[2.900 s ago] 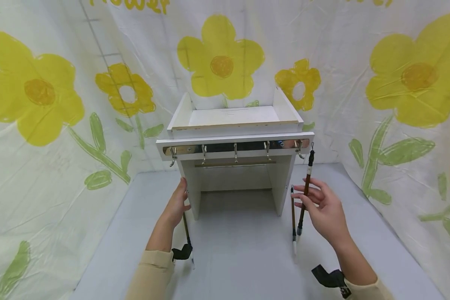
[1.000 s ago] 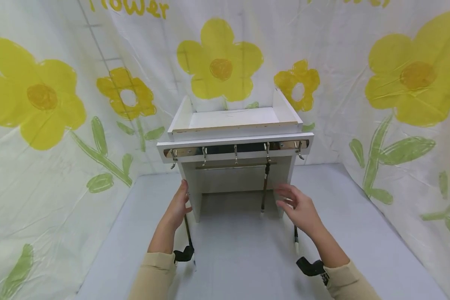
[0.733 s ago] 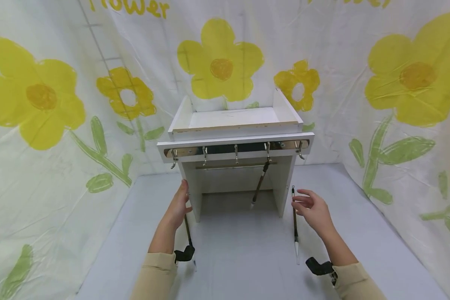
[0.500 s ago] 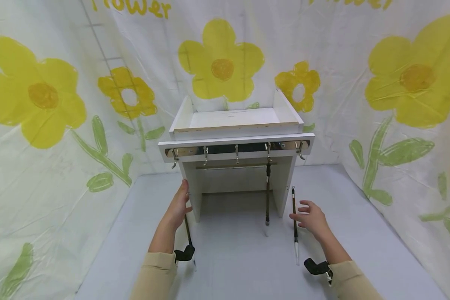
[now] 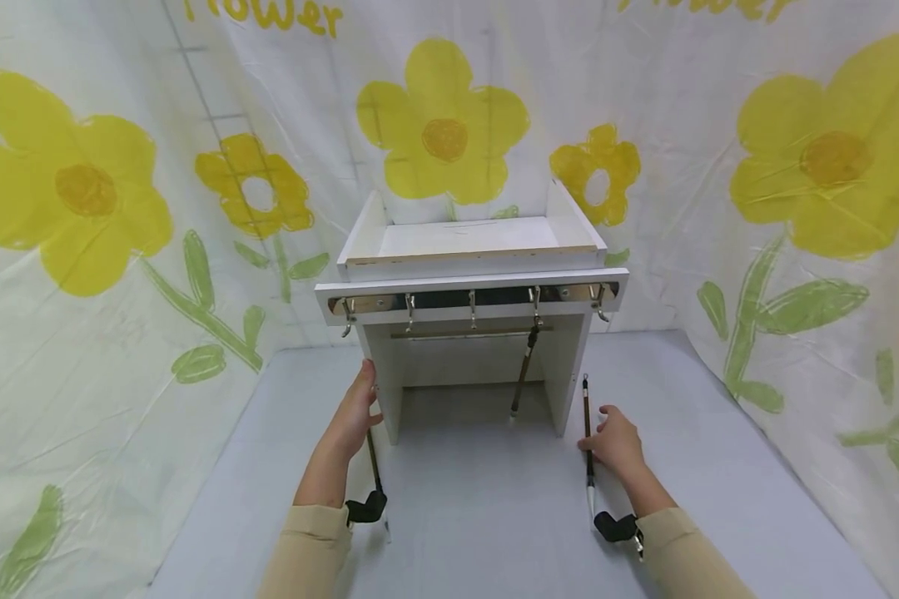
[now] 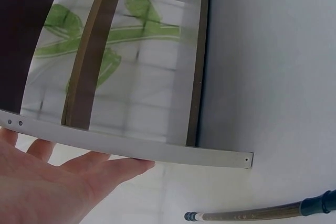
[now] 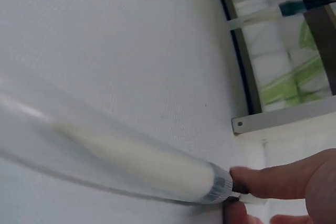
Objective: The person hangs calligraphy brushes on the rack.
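A white shelf rack (image 5: 475, 262) with a strip of metal hooks stands on the table. My left hand (image 5: 354, 416) rests with extended fingers against the outer face of its left side panel (image 6: 131, 148). One calligraphy brush (image 5: 524, 370) hangs tilted from the second hook from the right. Right of the rack, another calligraphy brush (image 5: 588, 408) lies on the table with a clear cap over its bristles. My right hand (image 5: 618, 445) pinches it between thumb and finger, just behind the capped tip in the right wrist view. A third brush (image 5: 375, 462) lies beside my left wrist.
The pale table (image 5: 464, 532) extends in front of the rack and to both sides. A white curtain (image 5: 494, 91) printed with yellow flowers hangs behind and at the sides. The rack's upper tray (image 5: 468, 235) has raised side walls.
My right hand carried a brush to a hook and let go; it now swings there. The hand then moved right and down onto the brush on the table. My left hand stayed put.
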`<state>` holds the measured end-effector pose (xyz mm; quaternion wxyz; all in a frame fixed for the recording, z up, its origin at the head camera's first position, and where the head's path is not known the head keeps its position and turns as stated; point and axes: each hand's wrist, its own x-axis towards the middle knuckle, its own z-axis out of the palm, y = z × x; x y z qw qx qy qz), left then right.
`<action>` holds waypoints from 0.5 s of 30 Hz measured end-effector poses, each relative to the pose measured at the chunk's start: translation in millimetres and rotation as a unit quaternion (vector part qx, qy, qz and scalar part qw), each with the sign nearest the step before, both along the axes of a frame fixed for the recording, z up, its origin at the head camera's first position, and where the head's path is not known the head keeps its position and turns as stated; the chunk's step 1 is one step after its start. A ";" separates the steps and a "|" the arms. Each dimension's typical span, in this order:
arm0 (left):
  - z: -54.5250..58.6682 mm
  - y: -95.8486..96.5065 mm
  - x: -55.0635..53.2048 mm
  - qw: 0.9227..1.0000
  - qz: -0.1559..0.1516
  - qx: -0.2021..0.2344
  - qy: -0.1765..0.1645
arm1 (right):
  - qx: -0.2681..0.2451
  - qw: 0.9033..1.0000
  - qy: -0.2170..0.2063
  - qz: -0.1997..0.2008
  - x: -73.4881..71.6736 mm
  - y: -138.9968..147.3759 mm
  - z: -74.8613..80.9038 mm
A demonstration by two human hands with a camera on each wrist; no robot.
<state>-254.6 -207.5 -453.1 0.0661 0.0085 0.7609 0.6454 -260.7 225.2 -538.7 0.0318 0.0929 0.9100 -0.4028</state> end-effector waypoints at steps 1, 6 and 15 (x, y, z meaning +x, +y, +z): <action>0.2 -0.4 0.4 1.000 0.000 0.000 0.000 | 0.008 1.000 0.001 0.004 -0.8 -0.5 0.3; 0.5 -1.3 0.9 1.000 -0.002 0.004 0.000 | -0.011 1.000 -0.002 0.013 -0.6 -0.8 8.3; 0.4 -1.4 0.5 1.000 0.002 -0.002 -0.003 | -0.154 0.987 0.045 0.022 15.7 3.0 50.5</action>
